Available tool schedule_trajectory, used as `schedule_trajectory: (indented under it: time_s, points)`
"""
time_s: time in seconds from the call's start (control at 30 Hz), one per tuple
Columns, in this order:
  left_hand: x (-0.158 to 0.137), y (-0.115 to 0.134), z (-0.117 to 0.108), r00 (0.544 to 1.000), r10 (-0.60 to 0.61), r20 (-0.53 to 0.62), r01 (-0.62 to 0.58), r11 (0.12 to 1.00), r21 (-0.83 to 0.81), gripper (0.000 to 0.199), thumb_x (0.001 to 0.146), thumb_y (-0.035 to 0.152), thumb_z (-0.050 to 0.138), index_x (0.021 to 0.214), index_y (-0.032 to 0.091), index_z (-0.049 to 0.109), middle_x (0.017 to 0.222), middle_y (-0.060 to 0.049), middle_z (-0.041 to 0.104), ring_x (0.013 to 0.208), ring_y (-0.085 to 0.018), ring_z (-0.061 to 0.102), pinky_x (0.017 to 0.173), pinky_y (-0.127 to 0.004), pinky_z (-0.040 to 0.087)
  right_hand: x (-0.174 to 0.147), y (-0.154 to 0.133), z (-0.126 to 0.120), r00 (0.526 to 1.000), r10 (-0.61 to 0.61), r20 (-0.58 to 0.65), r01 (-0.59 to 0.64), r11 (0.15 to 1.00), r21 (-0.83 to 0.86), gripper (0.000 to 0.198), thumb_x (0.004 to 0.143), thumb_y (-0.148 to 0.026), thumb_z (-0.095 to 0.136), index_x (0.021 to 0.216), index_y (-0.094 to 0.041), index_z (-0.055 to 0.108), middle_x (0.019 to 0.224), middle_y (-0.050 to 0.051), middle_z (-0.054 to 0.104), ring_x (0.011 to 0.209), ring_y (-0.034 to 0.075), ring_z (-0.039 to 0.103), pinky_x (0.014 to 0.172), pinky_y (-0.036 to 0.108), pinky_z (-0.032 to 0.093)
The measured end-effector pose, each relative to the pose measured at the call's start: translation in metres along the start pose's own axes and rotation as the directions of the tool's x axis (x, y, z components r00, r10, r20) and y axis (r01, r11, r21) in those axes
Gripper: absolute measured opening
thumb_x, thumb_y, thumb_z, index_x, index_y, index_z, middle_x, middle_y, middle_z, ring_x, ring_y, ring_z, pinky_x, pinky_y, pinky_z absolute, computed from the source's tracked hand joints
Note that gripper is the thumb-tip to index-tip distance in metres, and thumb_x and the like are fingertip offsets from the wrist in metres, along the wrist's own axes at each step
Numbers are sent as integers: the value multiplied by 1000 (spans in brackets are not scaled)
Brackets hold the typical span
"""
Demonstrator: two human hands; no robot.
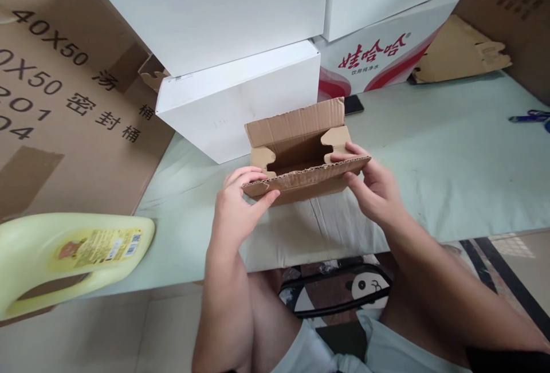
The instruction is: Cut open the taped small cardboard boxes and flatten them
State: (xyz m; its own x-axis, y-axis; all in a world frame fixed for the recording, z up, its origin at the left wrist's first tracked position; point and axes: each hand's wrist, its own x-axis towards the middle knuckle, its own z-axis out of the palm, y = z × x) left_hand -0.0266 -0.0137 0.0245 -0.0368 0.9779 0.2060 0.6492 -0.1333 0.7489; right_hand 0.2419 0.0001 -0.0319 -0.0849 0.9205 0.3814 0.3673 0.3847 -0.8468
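Observation:
A small brown cardboard box [296,118] stands on the cloth-covered table with its top flaps up and its inside in shadow. My left hand [236,207] pinches the left end of the near flap, thumb on the outer face and fingers over the edge. At the flap's right end, my right hand [373,184] grips it too, with the thumb on the near side and fingers beside the right small flap. The far flap leans back toward a white box [240,103]. Shadow hides the bottom of the brown box.
A pale green cloth [438,149] covers the table. Large cartons [64,103] rise at left, behind a yellow jug [133,232]. A white-and-red carton [387,55], flat cardboard [462,52] and a dark phone-like object [354,105] lie behind; blue-handled scissors [530,118] sit far right.

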Motion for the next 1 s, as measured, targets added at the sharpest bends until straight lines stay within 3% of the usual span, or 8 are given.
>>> schedule_trajectory:
  time_s: [0.27, 0.43, 0.53, 0.6, 0.67, 0.77, 0.87, 1.0]
  points:
    - [1, 3, 1, 999, 8, 39, -10, 1000, 26, 18, 80, 37, 79, 94, 26, 74, 118, -6, 71, 119, -29, 66, 108, -49, 51, -5, 18, 11, 995, -82, -64, 79, 996, -44, 28, 99, -29, 54, 125, -27, 66, 130, 10, 73, 150, 30, 49, 120, 58, 45]
    - [-1, 2, -2, 996, -76, 37, 73, 995, 72, 26, 77, 39, 82, 100, 28, 74, 152, -8, 53, 141, -36, 51, 109, -55, 50, -6, 14, 12, 984, -122, -130, 100, 982, -163, 30, 93, -28, 57, 122, -25, 62, 133, 15, 69, 131, 32, 64, 105, 54, 57]
    - [0, -3, -6, 990, -92, 108, 87, 995, 49, 31, 77, 42, 83, 103, 28, 73, 155, -10, 50, 145, -38, 50, 112, -58, 48, -7, 10, 13, 972, -169, -165, 134, 970, -205, 16, 90, -27, 56, 105, -25, 62, 113, 13, 72, 121, 34, 67, 96, 54, 59]
    - [2, -10, -7, 987, -76, 139, 78, 997, -7, 34, 78, 49, 83, 102, 27, 74, 156, -11, 50, 148, -38, 48, 116, -59, 46, -7, 7, 14, 958, -225, -178, 192, 964, -183, 7, 93, -28, 53, 89, -26, 58, 95, 10, 70, 112, 33, 69, 92, 54, 58]
    - [5, -18, -4, 990, -61, 124, 77, 989, -129, 42, 80, 65, 77, 95, 26, 75, 157, -12, 51, 152, -39, 44, 119, -58, 43, -7, 4, 15, 943, -272, -190, 252, 960, -124, 16, 96, -29, 49, 81, -26, 55, 87, 8, 67, 103, 32, 69, 88, 52, 57]
    - [10, -27, 6, 995, -85, 59, 100, 924, -368, 62, 88, 81, 52, 81, 24, 75, 158, -11, 53, 153, -37, 43, 120, -54, 44, -6, 3, 17, 944, -265, -198, 256, 964, -70, 22, 98, -30, 48, 77, -26, 52, 84, 7, 64, 101, 30, 67, 86, 51, 57]
    - [14, -28, 14, 989, -149, 24, 141, 857, -496, 63, 94, 73, 39, 79, 23, 74, 153, -10, 60, 149, -35, 49, 114, -50, 51, -6, 5, 20, 957, -217, -191, 206, 976, -76, 25, 97, -31, 51, 73, -27, 45, 80, 6, 60, 105, 31, 66, 88, 50, 57]
    - [15, -23, 16, 975, -211, 66, 216, 846, -488, 52, 90, 60, 40, 79, 23, 75, 147, -9, 66, 146, -35, 52, 103, -46, 57, -7, 10, 21, 957, -227, -180, 224, 974, -38, 23, 97, -29, 52, 74, -27, 46, 86, 7, 63, 107, 31, 64, 90, 50, 54]
